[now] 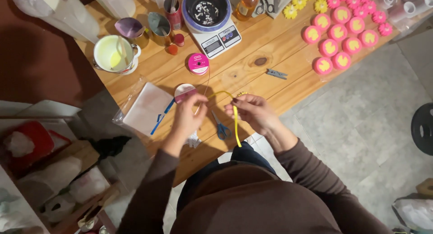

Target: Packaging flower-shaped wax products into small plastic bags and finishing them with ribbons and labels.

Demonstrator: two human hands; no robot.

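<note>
I've got a length of yellow ribbon [235, 119] strung between my two hands, just above the near edge of the wooden counter [270, 44]. My left hand [188, 115] has its grip pinched shut on one end, and my right hand [252, 111] is closed on the ribbon too, thumb and fingertips tight; from that grip the loose tail hangs straight down toward me. Between the grips the ribbon arches up in a small hump.

By the look of it, I'm at the shaping step, forming a loop or bow out of this strip, with nothing tied off yet. The next move, as I judge it, calls for keeping tension even in both grips while one end crosses the other.

Blue-handled scissors [220, 128] lie right under my hands, a white spool [184, 92] sits just beyond my left grip, and a pink spool [198, 64] farther out by the kitchen scale [216, 35].
</note>
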